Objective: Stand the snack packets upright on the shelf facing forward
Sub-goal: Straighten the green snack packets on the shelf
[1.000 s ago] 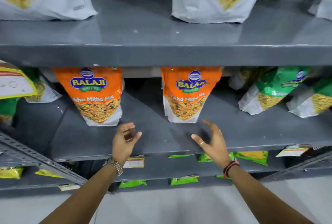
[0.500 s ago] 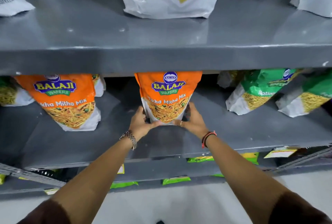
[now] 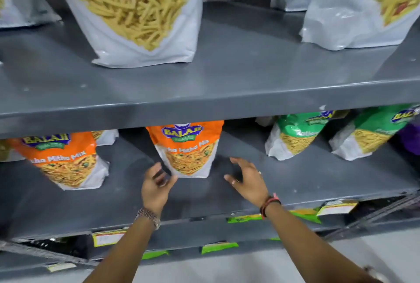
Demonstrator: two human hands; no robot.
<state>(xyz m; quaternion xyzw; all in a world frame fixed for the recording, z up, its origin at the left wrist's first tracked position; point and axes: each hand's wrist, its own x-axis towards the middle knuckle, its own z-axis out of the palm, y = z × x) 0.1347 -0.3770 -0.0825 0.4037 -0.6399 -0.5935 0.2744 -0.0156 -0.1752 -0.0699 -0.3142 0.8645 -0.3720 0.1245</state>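
A person's two bare hands hover over a grey metal shelf [image 3: 295, 182] stocked w/ snack packets. Left hand [image 3: 156, 186], metal watch on the wrist, is open, fingers loosely curled, thumb tip at or just off the lower left corner of an orange-and-white Balaji "Mitha Mix" packet [image 3: 188, 148]; contact can't be judged through blur. Right hand [image 3: 247, 180], red-and-black thread band at the wrist, is open w/ fingers spread, just right of that packet and apart from it, holding nothing. The packet stands upright btwn the hands, slightly beyond them, printed front facing the camera, top edge hidden by the shelf above. A second orange-and-white packet of the same mix [image 3: 66, 160] stands upright well left of the left hand, also front-on. Two green-and-white Balaji packets [image 3: 295, 135] stand tilted to the right of the right hand. On the upper grey shelf [image 3: 227, 92], above both hands, large white pouches w/ clear windows showing yellow fried sticks [image 3: 136, 14] stand upright. Green packets and yellow price tags [image 3: 106, 237] show below the wrists.
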